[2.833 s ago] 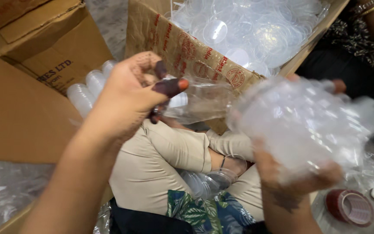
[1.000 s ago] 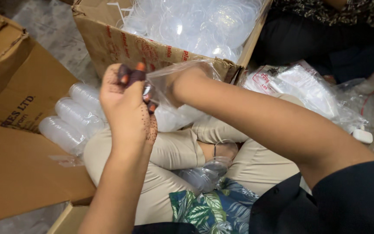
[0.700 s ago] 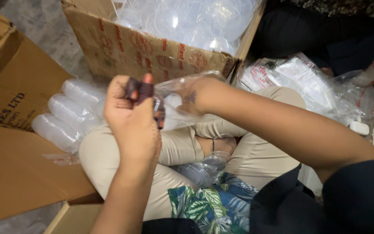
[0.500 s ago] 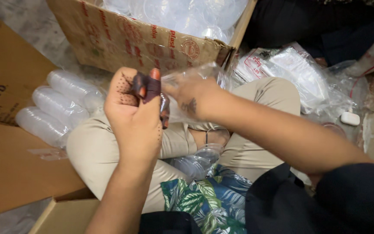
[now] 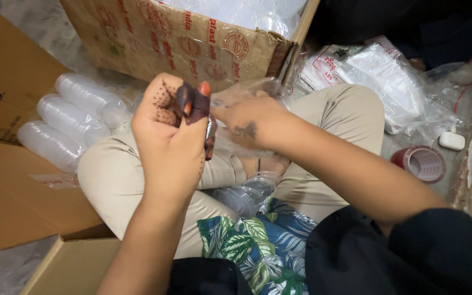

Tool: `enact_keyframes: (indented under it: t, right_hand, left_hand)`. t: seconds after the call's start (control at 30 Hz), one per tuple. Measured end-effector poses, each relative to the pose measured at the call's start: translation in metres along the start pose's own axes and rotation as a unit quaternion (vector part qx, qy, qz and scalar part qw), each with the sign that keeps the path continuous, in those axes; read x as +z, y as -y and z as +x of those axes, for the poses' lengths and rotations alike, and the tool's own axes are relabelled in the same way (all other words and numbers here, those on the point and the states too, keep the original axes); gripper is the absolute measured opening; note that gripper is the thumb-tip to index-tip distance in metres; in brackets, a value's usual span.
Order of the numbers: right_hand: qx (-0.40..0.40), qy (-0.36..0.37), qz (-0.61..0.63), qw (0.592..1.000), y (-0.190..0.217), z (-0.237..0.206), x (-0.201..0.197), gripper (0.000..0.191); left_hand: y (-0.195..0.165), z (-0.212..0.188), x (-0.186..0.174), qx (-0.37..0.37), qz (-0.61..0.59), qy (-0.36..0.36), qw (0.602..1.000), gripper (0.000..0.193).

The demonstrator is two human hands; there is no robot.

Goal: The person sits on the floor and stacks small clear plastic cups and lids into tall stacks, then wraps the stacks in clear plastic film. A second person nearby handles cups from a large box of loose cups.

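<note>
My left hand [image 5: 173, 131] and my right hand [image 5: 247, 120] meet above my crossed legs, both pinching a clear plastic bag [image 5: 247, 90] between their fingertips. The bag's contents are hard to make out. The left hand's fingertips are stained dark. In my lap, below the hands, lies a stack of clear plastic cups [image 5: 244, 194]. Beige trousers cover my knees [image 5: 110, 175].
An open cardboard box [image 5: 176, 46] full of clear plastic lids stands ahead. Sleeves of clear cups [image 5: 69, 123] lie at left beside a flattened carton [image 5: 6, 164]. Packs of plastic bags [image 5: 381, 76], a red tape roll [image 5: 422, 163] and a small white block [image 5: 452, 141] lie at right.
My right hand has let go of the big bundle of lids and come across to the left hand. Both now pinch the bag. The view has tilted down toward my lap.
</note>
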State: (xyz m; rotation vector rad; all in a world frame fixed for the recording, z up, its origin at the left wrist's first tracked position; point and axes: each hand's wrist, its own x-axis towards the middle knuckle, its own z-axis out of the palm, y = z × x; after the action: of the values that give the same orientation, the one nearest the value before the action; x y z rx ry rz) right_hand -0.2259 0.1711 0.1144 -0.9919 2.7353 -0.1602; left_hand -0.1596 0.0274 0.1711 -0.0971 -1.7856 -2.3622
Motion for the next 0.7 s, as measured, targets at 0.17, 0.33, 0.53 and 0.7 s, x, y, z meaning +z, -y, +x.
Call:
enact_keyframes:
  t: [0.17, 0.33, 0.53, 0.7]
  right_hand:
    - [-0.105, -0.311, 0.174, 0.928, -0.016, -0.088, 0.003, 0.027]
    - [0.193, -0.401, 0.287, 0.848, 0.001, -0.116, 0.094, 0.065]
    - [0.09, -0.193, -0.08, 0.974, 0.014, -0.111, 0.149, 0.125]
    - [0.122, -0.042, -0.015, 0.992, 0.015, -0.108, 0.15, 0.093]
  left_hand:
    - [-0.008, -0.002, -0.012, 0.002, 0.029, -0.013, 0.999, 0.03]
    - [-0.009, -0.001, -0.018, 0.016, 0.047, 0.014, 0.999, 0.029]
    - [-0.006, 0.005, -0.02, 0.015, 0.025, 0.023, 0.999, 0.028]
    - [-0.003, 0.009, -0.022, 0.024, 0.0, 0.022, 0.999, 0.027]
